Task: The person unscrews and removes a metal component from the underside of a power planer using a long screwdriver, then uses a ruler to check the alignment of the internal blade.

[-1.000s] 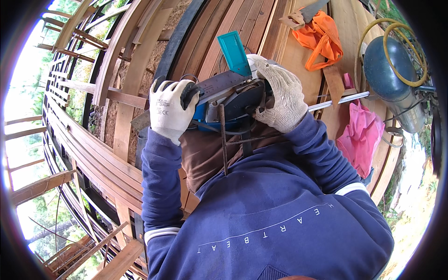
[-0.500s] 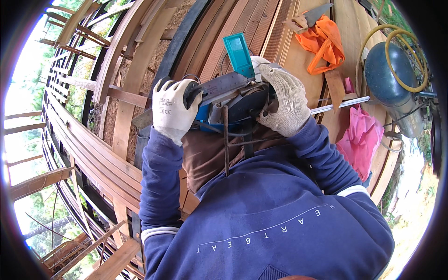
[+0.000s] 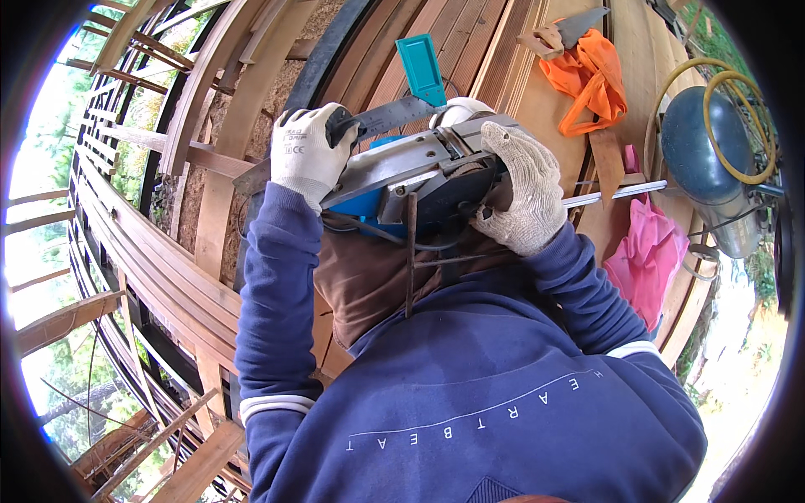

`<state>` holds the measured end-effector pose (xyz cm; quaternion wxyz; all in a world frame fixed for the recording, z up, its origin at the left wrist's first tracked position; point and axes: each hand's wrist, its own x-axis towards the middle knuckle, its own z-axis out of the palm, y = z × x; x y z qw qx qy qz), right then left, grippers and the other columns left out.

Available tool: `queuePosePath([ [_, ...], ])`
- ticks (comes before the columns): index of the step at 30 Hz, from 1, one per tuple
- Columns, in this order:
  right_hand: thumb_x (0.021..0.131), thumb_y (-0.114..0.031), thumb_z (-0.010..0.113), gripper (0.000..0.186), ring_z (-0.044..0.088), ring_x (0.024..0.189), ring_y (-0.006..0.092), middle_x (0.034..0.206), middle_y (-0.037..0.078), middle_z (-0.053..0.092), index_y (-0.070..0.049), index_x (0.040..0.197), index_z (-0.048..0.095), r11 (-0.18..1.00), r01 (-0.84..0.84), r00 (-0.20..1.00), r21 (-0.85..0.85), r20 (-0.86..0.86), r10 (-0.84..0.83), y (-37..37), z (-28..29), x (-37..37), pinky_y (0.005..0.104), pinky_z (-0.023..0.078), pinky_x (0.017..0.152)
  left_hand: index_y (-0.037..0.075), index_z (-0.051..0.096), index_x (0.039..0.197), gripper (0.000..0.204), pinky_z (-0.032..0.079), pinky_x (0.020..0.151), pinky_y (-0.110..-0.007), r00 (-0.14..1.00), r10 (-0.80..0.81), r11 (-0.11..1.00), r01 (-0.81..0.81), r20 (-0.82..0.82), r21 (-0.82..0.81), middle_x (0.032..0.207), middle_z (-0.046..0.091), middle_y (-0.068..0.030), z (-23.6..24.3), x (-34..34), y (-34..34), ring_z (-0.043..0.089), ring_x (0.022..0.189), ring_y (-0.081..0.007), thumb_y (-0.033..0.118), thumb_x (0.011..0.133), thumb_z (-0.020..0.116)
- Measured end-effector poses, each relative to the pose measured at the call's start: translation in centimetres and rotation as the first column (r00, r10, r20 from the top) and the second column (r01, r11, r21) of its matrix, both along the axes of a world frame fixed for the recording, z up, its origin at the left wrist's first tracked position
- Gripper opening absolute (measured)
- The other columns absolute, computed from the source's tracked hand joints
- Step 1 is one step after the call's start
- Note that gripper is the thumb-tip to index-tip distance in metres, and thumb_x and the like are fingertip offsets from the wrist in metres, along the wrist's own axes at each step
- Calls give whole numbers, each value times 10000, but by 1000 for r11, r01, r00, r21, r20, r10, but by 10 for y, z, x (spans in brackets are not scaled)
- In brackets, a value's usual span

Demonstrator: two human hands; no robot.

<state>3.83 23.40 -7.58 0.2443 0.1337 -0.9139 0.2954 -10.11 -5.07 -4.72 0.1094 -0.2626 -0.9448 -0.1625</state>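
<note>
My left hand (image 3: 309, 155), in a white glove with dark fingertips, grips the metal blade of a try square (image 3: 422, 70) with a teal handle. The square's blade is held over a circular saw (image 3: 394, 172) that rests on my lap with its metal base plate facing up. The saw has a blue body and a dark round blade area on its right side. Curled around the saw's right end is my right hand (image 3: 530, 189), also gloved. Its thumb is at the top and its fingers are at the dark lower part, where the exact contact is partly hidden.
Long timber boards (image 3: 470, 33) lie ahead. On them are an orange cloth (image 3: 591, 75), a handsaw (image 3: 579, 27) and a pink cloth (image 3: 646, 251). At right stands a dark tank (image 3: 707, 138) with a yellow hose (image 3: 759, 172). Wooden framing (image 3: 168, 268) with gaps lies left.
My left hand and the try square have moved forward, away from the saw's base plate, uncovering more of it. My right thumb has lifted slightly clear of the plate.
</note>
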Motion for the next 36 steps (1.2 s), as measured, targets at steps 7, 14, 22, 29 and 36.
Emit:
queuePosePath([
  [7, 580, -317, 884, 923, 618, 1233, 368, 1339, 129, 655, -88, 1426, 593, 1000, 12, 999, 11, 33, -12, 1, 3, 0, 513, 436, 1091, 139, 736, 963, 191, 463, 957, -468, 999, 4, 1000, -3, 49, -23, 899, 754, -92, -7, 0, 3, 694, 950, -324, 286, 851, 785],
  [14, 573, -314, 879, 923, 614, 1240, 369, 1339, 137, 652, -87, 1422, 597, 1000, 9, 999, 19, 32, -10, 0, 2, 0, 515, 433, 1093, 132, 745, 977, 208, 463, 972, -471, 999, 6, 1000, -5, 42, -31, 912, 759, -92, -9, 1, 1, 695, 950, -321, 283, 842, 792],
  [22, 564, -320, 875, 937, 606, 1252, 369, 1341, 142, 649, -91, 1429, 595, 1000, -3, 1000, 17, 12, 3, 1, -1, -1, 515, 431, 1097, 104, 743, 975, 165, 496, 889, -458, 997, -2, 1000, 2, 74, 4, 880, 724, -122, -6, 4, 1, 674, 904, -341, 223, 863, 768],
  [29, 572, -319, 868, 941, 603, 1254, 372, 1329, 141, 652, -108, 1446, 589, 1000, 2, 1000, 26, 28, -2, 3, -2, 1, 514, 430, 1098, 124, 743, 967, 197, 469, 956, -466, 992, 18, 1000, -17, 127, -7, 896, 750, -93, -11, 1, -3, 691, 945, -320, 273, 845, 785],
  [36, 584, -326, 857, 923, 602, 1253, 378, 1324, 145, 654, -107, 1442, 595, 1000, 10, 1000, 28, 12, -10, 2, 0, 1, 520, 428, 1098, 136, 739, 972, 178, 449, 984, -468, 988, 24, 1000, -21, 150, -20, 888, 745, -91, -11, 2, -2, 691, 945, -322, 272, 863, 772],
])
